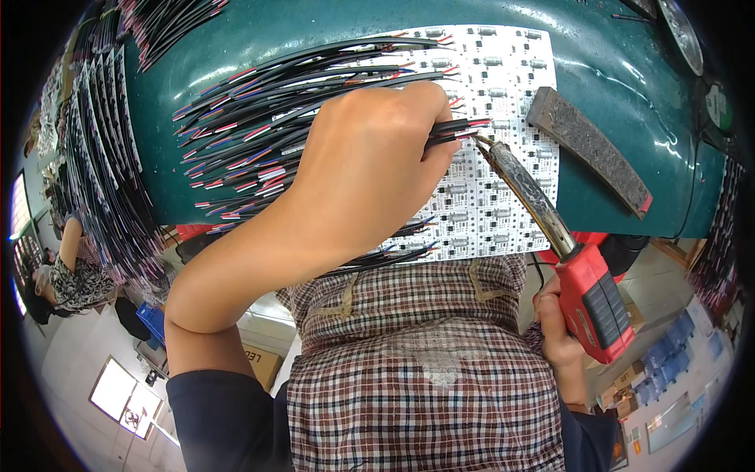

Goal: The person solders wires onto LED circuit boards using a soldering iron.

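Note:
A white panel of circuit boards (515,189), dotted with small components, lies on the green table top. My left hand (385,145) is closed over it, pinching black cables (452,130) whose thin red, white and dark ends point right. Low at the right, my right hand (557,326) is closed on a red and black soldering gun (594,303). The gun's long metal barrel (531,193) slants up and left. Its tip is right by the cable ends, close over the panel; whether they touch I cannot tell. My left fingertips are partly hidden.
More black wires (236,141) fan out leftward from the panel. A dark grey curved bar (594,149) overlaps the panel's right edge. Bundled cables (102,157) hang at the table's left end. Another person (67,275) sits at far left. A green table top (259,31) spans the back.

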`<state>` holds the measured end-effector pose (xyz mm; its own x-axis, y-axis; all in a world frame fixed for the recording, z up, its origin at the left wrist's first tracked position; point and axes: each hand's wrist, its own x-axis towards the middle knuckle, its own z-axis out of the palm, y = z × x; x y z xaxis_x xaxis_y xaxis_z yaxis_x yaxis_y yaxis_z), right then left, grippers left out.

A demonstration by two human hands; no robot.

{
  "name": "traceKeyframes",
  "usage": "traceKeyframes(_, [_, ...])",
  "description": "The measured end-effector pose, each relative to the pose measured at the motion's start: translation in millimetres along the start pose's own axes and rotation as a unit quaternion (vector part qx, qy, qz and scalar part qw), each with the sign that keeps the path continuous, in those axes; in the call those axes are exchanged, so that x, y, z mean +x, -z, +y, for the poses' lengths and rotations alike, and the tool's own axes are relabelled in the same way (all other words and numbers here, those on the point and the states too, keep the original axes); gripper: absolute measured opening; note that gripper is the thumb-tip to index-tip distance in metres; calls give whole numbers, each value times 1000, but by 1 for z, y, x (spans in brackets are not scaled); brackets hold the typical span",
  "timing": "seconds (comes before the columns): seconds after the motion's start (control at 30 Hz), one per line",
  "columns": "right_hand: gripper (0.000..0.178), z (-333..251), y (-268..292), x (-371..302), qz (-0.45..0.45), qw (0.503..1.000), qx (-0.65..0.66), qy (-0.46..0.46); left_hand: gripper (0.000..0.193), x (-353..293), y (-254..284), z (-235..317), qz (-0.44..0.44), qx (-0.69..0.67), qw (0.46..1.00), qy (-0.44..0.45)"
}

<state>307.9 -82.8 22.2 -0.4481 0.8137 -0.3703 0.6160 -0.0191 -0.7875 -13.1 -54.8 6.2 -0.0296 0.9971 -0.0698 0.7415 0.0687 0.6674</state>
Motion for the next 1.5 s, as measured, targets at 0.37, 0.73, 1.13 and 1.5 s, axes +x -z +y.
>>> traceKeyframes(0.37, [25,-1,0,-2,-2,1000,-28,2,18,2,1,0,-7,29,1000,-4])
traceKeyframes(0.73, [27,1,-1,-4,-2,1000,-9,1,19,11,10,-3,-51,3,999,-6])
traceKeyframes(1.13, [22,2,3,-11,-14,999,-12,-37,18,11,9,0,-50,36,998,-11])
traceKeyframes(1.5, [12,-5,-3,3,10,997,49,63,19,11,11,0,-43,-40,998,24])
